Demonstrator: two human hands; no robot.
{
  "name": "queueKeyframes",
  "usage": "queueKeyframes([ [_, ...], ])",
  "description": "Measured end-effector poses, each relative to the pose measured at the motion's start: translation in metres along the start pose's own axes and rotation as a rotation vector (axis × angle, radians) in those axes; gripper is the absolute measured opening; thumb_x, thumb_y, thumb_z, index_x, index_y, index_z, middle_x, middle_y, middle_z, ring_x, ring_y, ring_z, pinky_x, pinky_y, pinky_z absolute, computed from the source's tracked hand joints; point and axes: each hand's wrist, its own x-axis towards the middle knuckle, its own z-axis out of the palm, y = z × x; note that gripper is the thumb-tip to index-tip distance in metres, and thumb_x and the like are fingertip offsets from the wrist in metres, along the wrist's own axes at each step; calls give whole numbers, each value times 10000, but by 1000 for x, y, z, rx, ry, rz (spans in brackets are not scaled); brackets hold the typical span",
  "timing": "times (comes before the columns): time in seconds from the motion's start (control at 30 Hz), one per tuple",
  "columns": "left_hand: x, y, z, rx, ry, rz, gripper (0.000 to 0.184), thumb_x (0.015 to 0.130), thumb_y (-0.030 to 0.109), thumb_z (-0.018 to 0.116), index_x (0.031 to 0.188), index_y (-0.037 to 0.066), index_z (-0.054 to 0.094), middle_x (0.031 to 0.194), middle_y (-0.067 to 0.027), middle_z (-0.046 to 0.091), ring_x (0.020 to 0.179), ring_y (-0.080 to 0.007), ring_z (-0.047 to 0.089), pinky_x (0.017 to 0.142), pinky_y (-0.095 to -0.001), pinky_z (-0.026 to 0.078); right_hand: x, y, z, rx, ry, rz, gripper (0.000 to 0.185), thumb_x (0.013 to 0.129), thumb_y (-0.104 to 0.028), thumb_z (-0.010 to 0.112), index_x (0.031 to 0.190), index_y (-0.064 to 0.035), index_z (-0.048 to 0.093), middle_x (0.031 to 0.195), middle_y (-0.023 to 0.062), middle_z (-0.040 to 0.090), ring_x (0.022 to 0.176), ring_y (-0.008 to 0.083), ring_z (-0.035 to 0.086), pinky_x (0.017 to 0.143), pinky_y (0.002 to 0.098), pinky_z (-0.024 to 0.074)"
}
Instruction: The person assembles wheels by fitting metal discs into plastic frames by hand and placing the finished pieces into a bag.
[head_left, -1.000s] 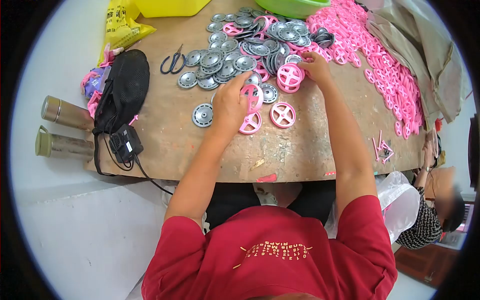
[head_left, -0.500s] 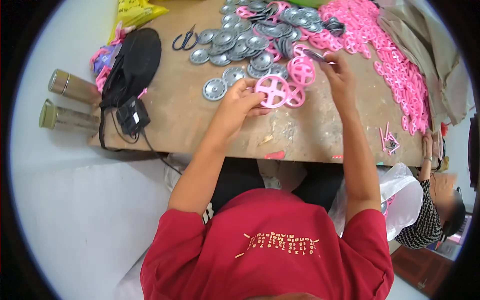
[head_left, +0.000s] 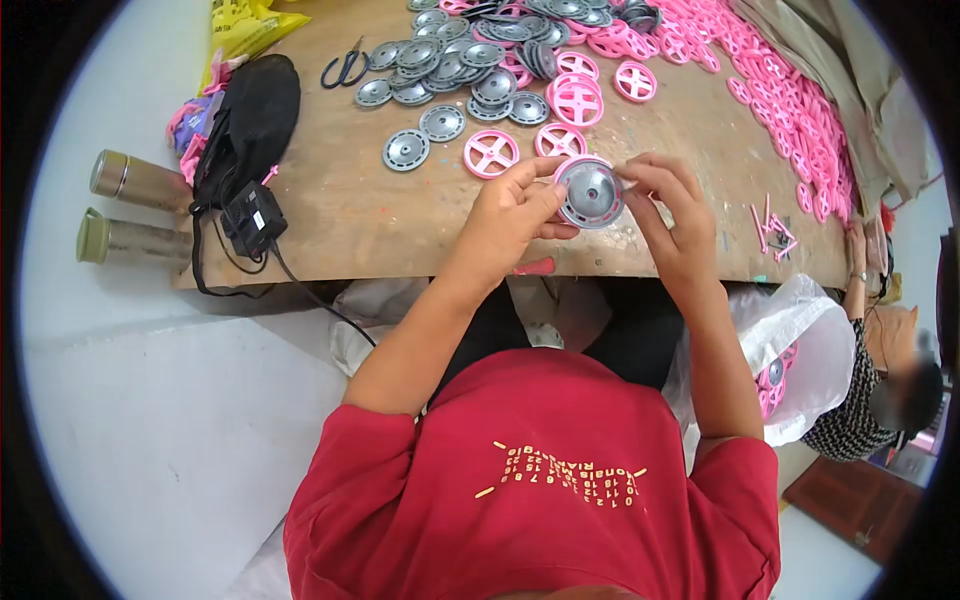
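Note:
In front of my chest, my left hand (head_left: 522,205) pinches a pink wheel ring (head_left: 562,171) by its left side. A grey round disc (head_left: 592,205) with a small centre hole lies over that ring, so only a thin pink rim shows around it. My right hand (head_left: 678,212) has its thumb and fingertips at the disc's right edge, closed on it. Just beyond my hands, a four-spoked pink wheel (head_left: 491,153) and another pink wheel (head_left: 560,141) lie flat on the table.
Grey discs (head_left: 445,62) are heaped at the back, and a long pile of pink wheels (head_left: 790,120) runs down the right. Scissors (head_left: 346,66), a black bag (head_left: 262,125), an adapter (head_left: 252,218) and two bottles (head_left: 140,180) are leftward. A plastic bag (head_left: 815,345) hangs right; another person (head_left: 845,410) sits beyond.
My right hand has brought the grey disc from the pile down and left onto the pink wheel in my left hand. My left hand has moved right. The view has shifted slightly.

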Motion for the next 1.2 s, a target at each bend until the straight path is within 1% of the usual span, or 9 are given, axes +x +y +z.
queueKeyframes([
  [0.03, -5, 1, 4, 99, 0, -29, 375, 936, 170, 530, 1266, 4, 469, 991, -88, 641, 815, -151, 657, 660, -289, 551, -4, 2, 0, -5, 10, 10, 192, 838, -9, 594, 1025, -27, 637, 982, 90, 632, 865, 174, 588, 739, 256, 458],
  [0.1, -7, -5, 9, 200, -9, -65, 368, 939, 162, 523, 1275, 19, 474, 978, -76, 652, 777, -146, 661, 621, -283, 538, -12, 11, 3, 390, -81, 421, 218, 915, -89, 553, 1108, -3, 607, 986, 65, 623, 861, 118, 563, 730, 238, 450],
  [0.2, -3, -26, 13, 275, -34, 111, 326, 941, 139, 515, 1254, 44, 508, 943, -46, 667, 717, -156, 666, 572, -298, 511, -26, 22, 15, 463, -43, 426, 253, 940, -137, 530, 1136, 13, 588, 947, 34, 611, 813, 81, 547, 690, 225, 450],
  [0.27, -5, -32, 20, 660, 68, 280, 302, 945, 129, 505, 1227, 23, 525, 932, -53, 668, 714, -166, 666, 579, -302, 508, -32, 23, 25, 424, 76, 442, 245, 942, -130, 528, 1130, 16, 587, 921, 19, 610, 770, 70, 542, 660, 212, 448],
  [0.4, 6, -52, 19, 581, 41, 388, 338, 932, 99, 521, 1256, 9, 490, 916, -76, 666, 751, -157, 659, 589, -289, 500, -35, 27, 24, 347, 154, 460, 238, 938, -120, 532, 1126, 16, 587, 913, 26, 611, 765, 77, 543, 659, 218, 453],
  [0.47, 3, -53, 22, 296, -31, 227, 388, 914, 60, 537, 1289, 8, 455, 934, -101, 659, 799, -138, 643, 645, -266, 518, -37, 30, 19, 445, 155, 480, 257, 932, -106, 536, 1161, 6, 564, 919, 44, 617, 781, 88, 559, 675, 225, 463],
  [0.57, 1, -41, 18, 206, -83, 83, 446, 913, 67, 548, 1327, -2, 398, 1055, -113, 615, 923, -169, 634, 771, -276, 531, -40, 26, 11, 546, 23, 448, 296, 923, -102, 545, 1202, -5, 525, 934, 59, 623, 801, 105, 580, 706, 240, 472],
  [0.67, 0, -44, 19, 202, -38, 81, 417, 897, 36, 548, 1298, 5, 437, 979, -109, 639, 829, -133, 627, 740, -264, 546, -44, 31, 11, 558, -32, 442, 328, 915, -100, 555, 1223, -8, 492, 951, 66, 624, 815, 117, 592, 735, 256, 477],
  [1.2, 4, -44, 21, 163, -48, 49, 331, 929, 122, 531, 1235, 6, 486, 947, -84, 651, 830, -118, 624, 710, -257, 533, -51, 32, 10, 642, 44, 499, 302, 905, -103, 573, 1191, -23, 516, 935, 59, 627, 816, 111, 576, 739, 253, 462],
])
